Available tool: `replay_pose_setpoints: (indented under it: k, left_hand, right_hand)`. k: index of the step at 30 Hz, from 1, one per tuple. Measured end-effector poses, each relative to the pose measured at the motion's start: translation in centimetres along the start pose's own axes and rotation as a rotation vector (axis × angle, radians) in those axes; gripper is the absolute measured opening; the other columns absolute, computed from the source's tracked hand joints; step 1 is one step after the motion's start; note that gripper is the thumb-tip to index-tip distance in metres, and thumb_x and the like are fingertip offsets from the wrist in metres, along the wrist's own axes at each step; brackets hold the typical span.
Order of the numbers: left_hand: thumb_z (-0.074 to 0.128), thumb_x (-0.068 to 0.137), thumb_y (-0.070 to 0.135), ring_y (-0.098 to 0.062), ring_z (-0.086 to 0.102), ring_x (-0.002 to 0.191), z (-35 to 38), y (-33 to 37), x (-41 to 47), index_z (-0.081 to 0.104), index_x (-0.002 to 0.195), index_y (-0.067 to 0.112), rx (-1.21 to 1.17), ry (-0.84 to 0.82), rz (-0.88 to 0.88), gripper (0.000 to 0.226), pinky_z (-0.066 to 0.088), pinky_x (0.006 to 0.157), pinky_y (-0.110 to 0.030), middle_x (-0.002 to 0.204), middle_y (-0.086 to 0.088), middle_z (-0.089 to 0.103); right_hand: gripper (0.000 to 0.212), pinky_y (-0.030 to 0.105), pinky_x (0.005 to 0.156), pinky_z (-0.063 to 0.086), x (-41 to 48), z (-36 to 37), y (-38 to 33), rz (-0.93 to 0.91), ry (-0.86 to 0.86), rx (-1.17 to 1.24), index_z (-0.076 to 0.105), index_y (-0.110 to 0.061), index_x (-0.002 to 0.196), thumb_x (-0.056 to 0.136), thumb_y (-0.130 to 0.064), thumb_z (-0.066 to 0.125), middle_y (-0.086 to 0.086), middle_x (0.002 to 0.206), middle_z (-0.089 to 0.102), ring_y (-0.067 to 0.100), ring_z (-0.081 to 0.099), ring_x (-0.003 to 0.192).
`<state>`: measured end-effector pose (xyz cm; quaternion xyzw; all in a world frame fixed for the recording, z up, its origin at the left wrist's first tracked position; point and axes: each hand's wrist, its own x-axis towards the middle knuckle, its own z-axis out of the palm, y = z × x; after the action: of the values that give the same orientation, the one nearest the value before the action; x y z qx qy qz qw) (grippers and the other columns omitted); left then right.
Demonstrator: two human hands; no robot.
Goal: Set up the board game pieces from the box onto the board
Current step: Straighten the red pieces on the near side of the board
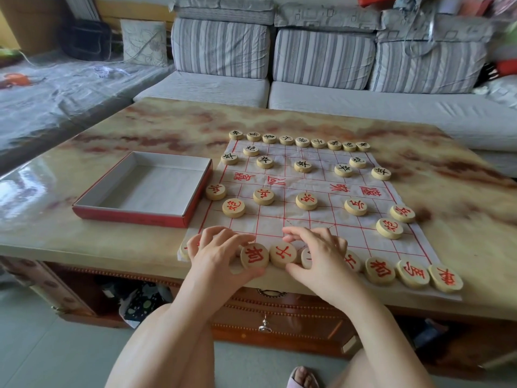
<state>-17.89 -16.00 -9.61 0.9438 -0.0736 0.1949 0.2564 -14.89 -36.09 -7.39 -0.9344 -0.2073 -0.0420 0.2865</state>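
A white paper board with a red grid lies on the marble table. Round wooden pieces with black characters stand in rows on its far side. Pieces with red characters stand on the near side. My left hand rests on the near row, fingers bent around a red-marked piece. My right hand touches the neighbouring red piece and covers others in that row. The red box with a white inside sits left of the board and holds nothing.
The marble-patterned table has its near edge right under my hands. A grey striped sofa stands behind it. Below the table front are a wooden drawer and cluttered shelves. My knees and a slippered foot show at the bottom.
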Motion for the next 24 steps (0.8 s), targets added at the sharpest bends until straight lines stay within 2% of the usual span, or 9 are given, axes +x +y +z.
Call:
replay_pose_setpoints:
  k: [1,3,5,7,9,14,17,21,24]
  left_hand:
    - [0.062,0.064,0.068,-0.012,0.036,0.117,0.1,0.1,0.1,0.06,0.112,0.038,0.018,-0.007,-0.008,0.057,0.014,0.092,-0.028,0.11,0.019,0.057]
    - [0.055,0.058,0.077,-0.012,0.032,0.118,0.4,0.3,0.2,0.059,0.112,0.041,0.045,-0.018,-0.028,0.066,0.019,0.098,-0.034,0.109,0.019,0.053]
    - [0.048,0.054,0.084,-0.009,0.029,0.119,0.6,0.6,0.3,0.058,0.113,0.043,0.035,-0.007,-0.025,0.073,0.021,0.101,-0.038,0.112,0.021,0.05]
    - [0.047,0.056,0.083,-0.009,0.031,0.12,0.6,0.7,0.1,0.059,0.114,0.04,-0.006,0.008,0.002,0.073,0.021,0.101,-0.038,0.117,0.022,0.051]
    - [0.048,0.06,0.078,-0.008,0.034,0.121,0.5,0.7,-0.1,0.06,0.115,0.037,-0.048,0.013,0.025,0.07,0.019,0.101,-0.037,0.119,0.023,0.053]
    - [0.067,0.072,0.054,-0.006,0.037,0.122,0.1,0.0,-0.2,0.06,0.116,0.037,-0.073,0.027,0.038,0.048,0.011,0.096,-0.027,0.114,0.03,0.052]
    - [0.064,0.07,0.06,-0.002,0.035,0.12,0.0,-0.5,-0.1,0.06,0.113,0.04,-0.072,-0.003,0.041,0.048,0.013,0.095,-0.029,0.108,0.032,0.053]
    - [0.062,0.065,0.067,-0.003,0.033,0.115,-0.1,-0.4,0.1,0.061,0.111,0.04,-0.069,-0.016,0.022,0.053,0.016,0.092,-0.029,0.105,0.029,0.054]
    - [0.063,0.064,0.065,-0.006,0.034,0.115,0.0,-0.2,0.1,0.06,0.112,0.039,-0.067,-0.013,0.015,0.055,0.015,0.088,-0.027,0.11,0.027,0.055]
  right_hand:
    - [0.052,0.024,0.089,0.017,-0.1,-0.1,0.0,0.003,-0.014,0.015,0.039,-0.04,0.129,0.083,-0.026,0.06,-0.043,0.098,0.031,-0.032,0.006,0.092]
    - [0.056,0.025,0.09,0.018,-0.1,-0.1,-0.2,0.016,-0.038,0.032,0.036,-0.041,0.132,0.083,-0.027,0.058,-0.046,0.097,0.025,-0.024,0.011,0.088]
    - [0.058,0.026,0.089,0.017,-0.1,0.1,-0.4,0.014,-0.039,0.01,0.035,-0.041,0.134,0.081,-0.042,0.059,-0.044,0.101,0.028,-0.011,0.014,0.092]
    - [0.063,0.026,0.088,0.016,0.0,0.3,-0.4,0.002,-0.012,-0.055,0.039,-0.04,0.131,0.075,-0.061,0.057,-0.034,0.114,0.037,-0.004,0.02,0.105]
    - [0.064,0.025,0.083,0.015,0.3,0.5,-0.2,0.011,0.011,-0.103,0.044,-0.04,0.124,0.068,-0.07,0.054,-0.027,0.116,0.044,0.0,0.025,0.107]
    - [0.046,0.025,0.079,0.015,0.4,0.6,-0.1,0.024,0.063,-0.086,0.049,-0.038,0.115,0.074,-0.053,0.065,-0.029,0.094,0.042,-0.005,0.016,0.088]
    - [0.042,0.027,0.085,0.021,0.1,0.6,0.0,0.06,0.023,-0.004,0.047,-0.042,0.117,0.079,-0.043,0.064,-0.03,0.092,0.032,-0.002,0.012,0.082]
    - [0.047,0.027,0.085,0.024,-0.1,0.5,0.1,0.091,-0.036,0.021,0.039,-0.048,0.123,0.081,-0.043,0.06,-0.018,0.106,0.034,0.004,0.015,0.097]
    - [0.052,0.028,0.086,0.024,-0.1,0.3,-0.2,0.061,-0.029,0.018,0.04,-0.046,0.126,0.079,-0.046,0.063,-0.03,0.096,0.031,-0.004,0.012,0.085]
